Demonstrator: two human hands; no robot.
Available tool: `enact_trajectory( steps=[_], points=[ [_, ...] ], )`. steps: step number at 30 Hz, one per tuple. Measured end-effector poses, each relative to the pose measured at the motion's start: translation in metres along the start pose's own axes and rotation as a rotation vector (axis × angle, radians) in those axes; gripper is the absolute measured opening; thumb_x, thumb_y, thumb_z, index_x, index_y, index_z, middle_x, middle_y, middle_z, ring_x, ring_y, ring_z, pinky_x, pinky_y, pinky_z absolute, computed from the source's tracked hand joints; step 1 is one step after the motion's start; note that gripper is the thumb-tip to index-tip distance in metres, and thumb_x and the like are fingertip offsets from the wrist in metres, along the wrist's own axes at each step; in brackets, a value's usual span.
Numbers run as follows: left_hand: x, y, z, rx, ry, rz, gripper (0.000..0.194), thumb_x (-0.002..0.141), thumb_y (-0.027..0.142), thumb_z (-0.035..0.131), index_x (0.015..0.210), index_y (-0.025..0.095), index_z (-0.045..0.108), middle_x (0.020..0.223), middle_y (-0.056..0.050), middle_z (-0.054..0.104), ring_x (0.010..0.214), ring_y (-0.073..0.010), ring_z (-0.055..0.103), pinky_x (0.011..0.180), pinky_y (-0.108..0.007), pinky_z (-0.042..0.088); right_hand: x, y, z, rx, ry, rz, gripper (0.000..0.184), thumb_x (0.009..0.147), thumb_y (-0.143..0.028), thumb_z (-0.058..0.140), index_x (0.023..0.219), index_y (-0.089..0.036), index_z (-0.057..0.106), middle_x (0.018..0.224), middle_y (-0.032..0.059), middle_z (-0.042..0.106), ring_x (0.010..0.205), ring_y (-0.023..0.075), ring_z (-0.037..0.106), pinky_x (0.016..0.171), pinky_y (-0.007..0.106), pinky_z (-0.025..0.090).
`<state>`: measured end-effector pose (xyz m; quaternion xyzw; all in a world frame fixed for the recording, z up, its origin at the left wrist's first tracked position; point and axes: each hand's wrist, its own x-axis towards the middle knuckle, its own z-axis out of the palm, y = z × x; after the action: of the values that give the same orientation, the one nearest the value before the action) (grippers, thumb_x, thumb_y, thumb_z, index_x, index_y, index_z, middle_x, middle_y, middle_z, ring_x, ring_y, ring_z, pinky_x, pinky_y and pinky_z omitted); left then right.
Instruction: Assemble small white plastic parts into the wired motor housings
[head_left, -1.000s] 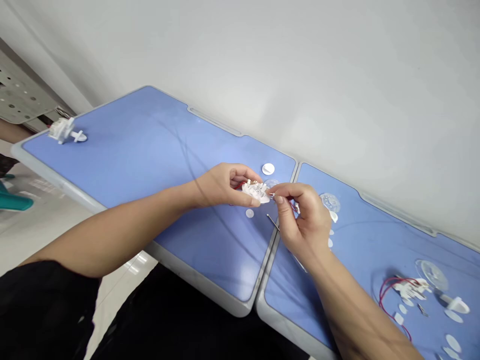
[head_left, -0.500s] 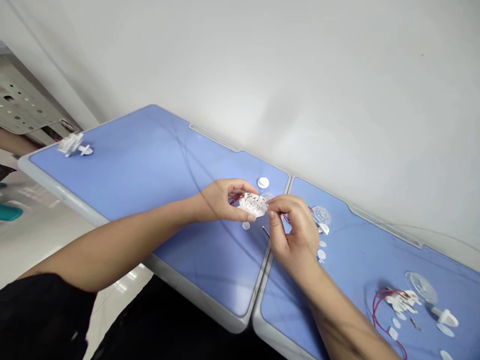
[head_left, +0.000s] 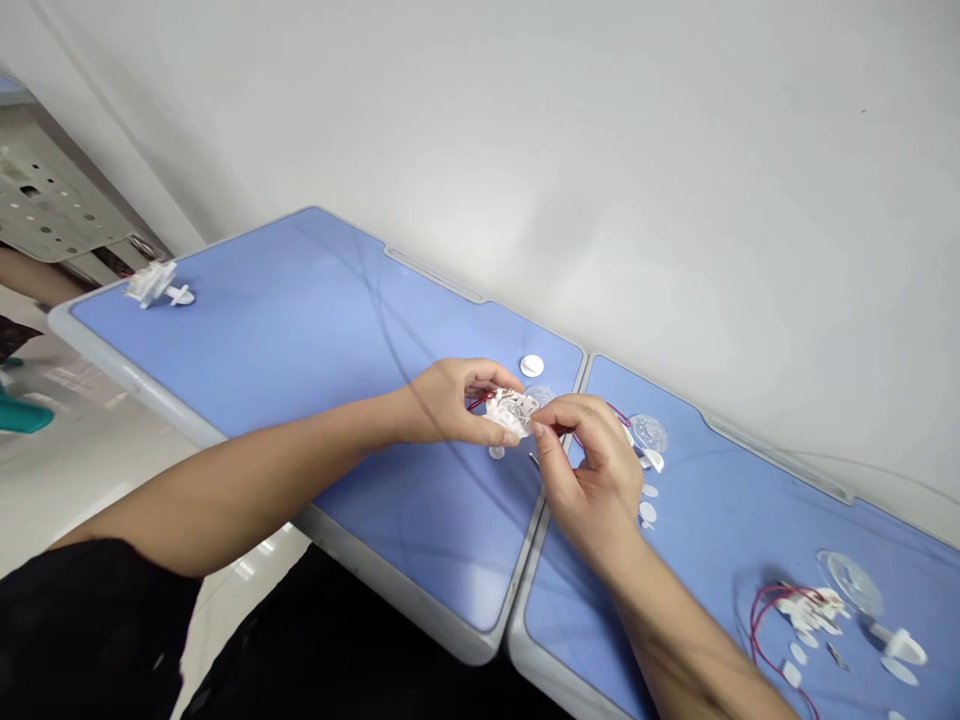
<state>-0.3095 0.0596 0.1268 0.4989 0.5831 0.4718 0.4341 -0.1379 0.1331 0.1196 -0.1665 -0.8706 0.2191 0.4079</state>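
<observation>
My left hand point(head_left: 450, 405) is closed round a white plastic assembly point(head_left: 513, 408) with red wires. It holds the piece by its edges, thumb in front and fingers behind, a little above the blue table. At the assembly's right side my right hand point(head_left: 596, 460) is closed in a pinch, thumb against index finger. What lies between those fingertips, if anything, is too small to make out. Just behind the assembly is a clear plastic disc point(head_left: 540, 395). A white round knob point(head_left: 532, 366) lies beyond the hands, and a small white disc point(head_left: 496, 453) lies below the left thumb.
Two blue tables point(head_left: 420, 530) meet at a seam under my right hand. On the right lie another white assembly with red wires point(head_left: 814, 608), a clear disc point(head_left: 850, 582) and a white knob point(head_left: 900, 645). A white assembly point(head_left: 152, 284) stands at the far left, near another person's arm point(head_left: 37, 277).
The view has shifted slightly. My right fingertips have moved a little closer to the white assembly's face, while my left hand keeps its hold.
</observation>
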Motion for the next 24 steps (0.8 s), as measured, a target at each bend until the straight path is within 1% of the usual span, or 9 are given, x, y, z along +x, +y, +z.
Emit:
enact_trajectory(
  steps=[9,14,20,24],
  points=[
    [-0.0007,-0.0046,-0.0003,0.020,-0.005,0.033,0.052,0.060,0.028,0.079,0.106,0.013,0.063,0.094,-0.005,0.068,0.085,-0.0161,0.062,0.072,-0.026,0.045,-0.0003,-0.0010,0.0003,0.002,-0.005,-0.030,0.013,0.086,-0.010,0.053,0.083,-0.022,0.058,0.079,0.0021,0.060,0.076,0.0176,0.057,0.069,0.033,0.046],
    [-0.0012,-0.0028,-0.0003,0.032,0.003,0.039,0.050,0.060,0.029,0.079,0.105,0.013,0.063,0.089,-0.004,0.068,0.081,-0.0150,0.060,0.070,-0.026,0.044,-0.0004,-0.0007,0.0003,-0.007,-0.019,-0.066,0.014,0.086,-0.009,0.053,0.084,-0.022,0.058,0.080,0.0024,0.060,0.077,0.0178,0.057,0.071,0.034,0.046],
    [-0.0012,-0.0023,-0.0012,0.037,-0.014,0.043,0.050,0.060,0.027,0.078,0.105,0.014,0.063,0.092,-0.005,0.068,0.084,-0.0159,0.061,0.074,-0.026,0.045,-0.0011,0.0010,0.0003,-0.011,0.010,-0.056,0.014,0.086,-0.008,0.053,0.085,-0.022,0.057,0.080,0.0022,0.061,0.078,0.0173,0.057,0.071,0.033,0.046],
    [-0.0006,-0.0027,-0.0005,0.039,-0.007,0.043,0.051,0.059,0.028,0.078,0.105,0.013,0.063,0.090,-0.004,0.067,0.082,-0.0155,0.060,0.073,-0.026,0.045,-0.0013,0.0009,0.0008,-0.016,-0.009,-0.065,0.014,0.087,-0.008,0.052,0.085,-0.022,0.057,0.080,0.0024,0.060,0.077,0.0175,0.057,0.070,0.033,0.046]
  ],
)
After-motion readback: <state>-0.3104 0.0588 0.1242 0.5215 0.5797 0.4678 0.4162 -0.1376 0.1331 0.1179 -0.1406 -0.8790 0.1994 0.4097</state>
